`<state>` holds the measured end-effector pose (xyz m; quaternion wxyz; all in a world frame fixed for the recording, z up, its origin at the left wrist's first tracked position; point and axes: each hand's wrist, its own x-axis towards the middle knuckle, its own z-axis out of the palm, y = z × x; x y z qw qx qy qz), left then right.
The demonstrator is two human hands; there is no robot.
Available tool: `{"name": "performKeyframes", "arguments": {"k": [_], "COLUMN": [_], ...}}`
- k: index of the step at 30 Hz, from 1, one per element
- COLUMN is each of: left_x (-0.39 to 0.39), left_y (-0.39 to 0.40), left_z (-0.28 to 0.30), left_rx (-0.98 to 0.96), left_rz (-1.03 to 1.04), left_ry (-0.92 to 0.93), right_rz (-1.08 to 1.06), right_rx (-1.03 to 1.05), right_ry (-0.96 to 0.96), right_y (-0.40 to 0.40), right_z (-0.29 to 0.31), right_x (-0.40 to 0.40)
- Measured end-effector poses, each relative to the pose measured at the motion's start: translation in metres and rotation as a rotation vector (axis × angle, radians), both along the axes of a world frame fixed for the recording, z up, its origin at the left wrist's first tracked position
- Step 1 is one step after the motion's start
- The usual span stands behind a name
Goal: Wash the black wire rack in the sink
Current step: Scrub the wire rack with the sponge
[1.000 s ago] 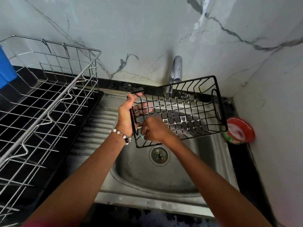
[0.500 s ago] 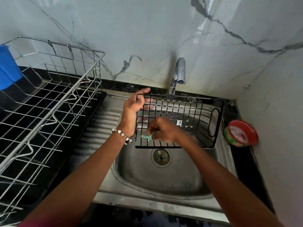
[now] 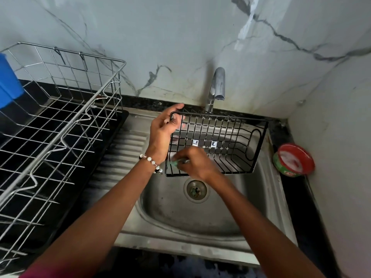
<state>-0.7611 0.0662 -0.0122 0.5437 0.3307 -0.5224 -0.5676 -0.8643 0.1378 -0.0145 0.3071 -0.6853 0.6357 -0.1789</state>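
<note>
The black wire rack (image 3: 230,141) hangs over the steel sink (image 3: 192,215), its open side facing me, just below the tap (image 3: 216,87). My left hand (image 3: 164,131) grips the rack's left end, thumb over the top corner. My right hand (image 3: 192,163) is inside the rack near its lower left corner and pinches a small green scrub pad (image 3: 174,163) against the wires. Most of the pad is hidden under my fingers.
A large silver wire dish rack (image 3: 60,125) stands on a black tray on the drainboard to the left, with a blue object (image 3: 8,85) behind it. A red-rimmed green soap tub (image 3: 293,159) sits on the black counter at the right, beside the wall.
The rack has tipped down from a raised, tilted pose to lie lower over the sink. My right hand has stayed near the lower left corner with the pad.
</note>
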Motion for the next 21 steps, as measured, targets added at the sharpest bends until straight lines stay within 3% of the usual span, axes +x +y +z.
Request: {"name": "performKeyframes", "arguments": {"k": [5, 10, 13, 17, 21], "left_x": [0.012, 0.012, 0.004, -0.003, 0.006], "left_y": [-0.001, 0.003, 0.008, 0.010, 0.002], "left_z": [-0.001, -0.001, 0.002, 0.002, 0.000], "left_rx": [-0.051, -0.112, -0.140, -0.195, -0.212], "left_rz": [0.019, 0.038, 0.071, 0.106, 0.131], "left_ry": [-0.053, -0.080, -0.074, -0.097, -0.163], "right_rz": [-0.113, -0.333, -0.360, -0.230, -0.104], "right_rx": [0.035, 0.100, 0.019, -0.040, -0.075], "right_ry": [0.158, 0.441, 0.384, 0.256, 0.060], "right_y": [0.007, 0.008, 0.007, 0.001, 0.002], "right_z": [-0.012, -0.020, -0.014, -0.003, 0.002], "right_x": [-0.056, -0.071, -0.035, 0.028, 0.033]}}
